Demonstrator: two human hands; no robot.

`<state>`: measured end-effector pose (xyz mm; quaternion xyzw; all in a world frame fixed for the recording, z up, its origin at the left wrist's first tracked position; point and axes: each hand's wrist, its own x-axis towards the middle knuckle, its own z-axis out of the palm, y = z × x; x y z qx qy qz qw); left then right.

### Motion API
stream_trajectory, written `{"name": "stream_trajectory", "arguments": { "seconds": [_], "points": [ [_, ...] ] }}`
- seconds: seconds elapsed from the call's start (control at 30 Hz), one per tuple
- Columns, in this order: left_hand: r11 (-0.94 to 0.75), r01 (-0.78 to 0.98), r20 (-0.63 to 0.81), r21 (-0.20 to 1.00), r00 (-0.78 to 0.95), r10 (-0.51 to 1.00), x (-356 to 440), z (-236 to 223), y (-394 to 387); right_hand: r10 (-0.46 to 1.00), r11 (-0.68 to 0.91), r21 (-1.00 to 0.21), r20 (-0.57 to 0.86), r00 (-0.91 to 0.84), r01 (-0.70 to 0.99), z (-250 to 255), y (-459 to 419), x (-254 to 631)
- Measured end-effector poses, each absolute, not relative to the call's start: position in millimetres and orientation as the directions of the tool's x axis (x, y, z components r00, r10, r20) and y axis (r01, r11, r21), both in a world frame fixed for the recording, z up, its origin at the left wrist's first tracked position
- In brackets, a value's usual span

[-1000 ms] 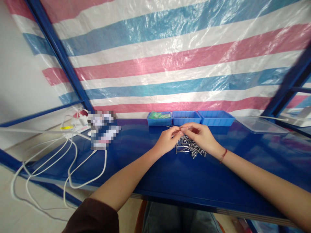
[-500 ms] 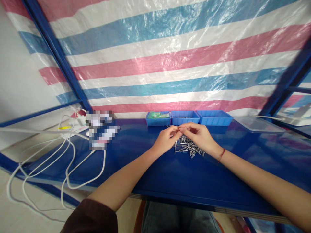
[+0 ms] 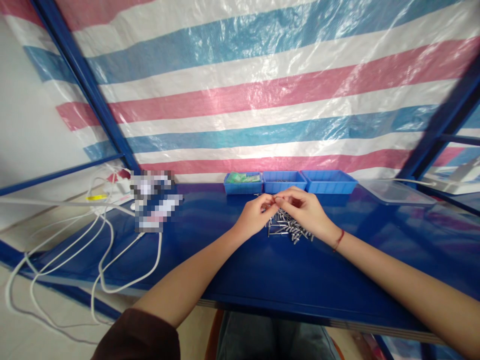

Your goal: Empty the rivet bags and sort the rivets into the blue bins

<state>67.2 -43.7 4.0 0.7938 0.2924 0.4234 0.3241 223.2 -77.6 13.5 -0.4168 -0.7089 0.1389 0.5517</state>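
Observation:
My left hand (image 3: pixel 254 216) and my right hand (image 3: pixel 304 209) meet fingertip to fingertip just above a heap of small metal pins (image 3: pixel 287 228) on the blue table (image 3: pixel 262 270). Both hands are closed in a pinch on a small part between them, too small to name. The heap lies directly under and slightly behind my hands. A red string circles my right wrist.
Three blue bins (image 3: pixel 290 181) stand in a row at the table's back edge; the left one holds green pieces. A clear tray (image 3: pixel 397 192) lies at the back right. White cables (image 3: pixel 101 245) hang off the left side. A striped tarp (image 3: pixel 262 90) hangs behind.
The hands hold the same pinch over the heap; only the view has drifted slightly.

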Motion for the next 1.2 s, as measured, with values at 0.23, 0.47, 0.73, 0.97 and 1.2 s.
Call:
{"name": "stream_trajectory", "arguments": {
  "seconds": [0.23,0.47,0.73,0.97,1.2],
  "points": [
    [-0.648,0.23,0.532,0.726,0.409,0.741,65.7,-1.9,-36.8,0.699,0.633,-0.511,0.699,-0.147,0.582,15.7,-75.8,233.5],
    [-0.628,0.239,0.537,0.741,0.351,0.767,64.4,-0.3,-35.2,0.732,0.632,-0.522,0.644,-0.221,0.573,9.7,-69.7,237.3],
    [-0.771,0.429,0.552,0.472,0.538,0.637,59.1,1.7,-38.7,0.707,0.181,-0.746,0.552,0.442,0.642,4.2,-30.7,296.6],
    [-0.78,0.56,0.383,0.281,0.679,0.626,60.2,-1.3,-44.3,0.635,-0.115,-0.553,0.598,0.489,0.825,-7.7,-14.8,349.9],
    [-0.788,0.544,0.386,0.288,0.687,0.616,58.8,2.0,-45.0,0.663,-0.139,-0.494,0.598,0.451,0.858,-0.9,-22.0,335.9]
  ]
}}
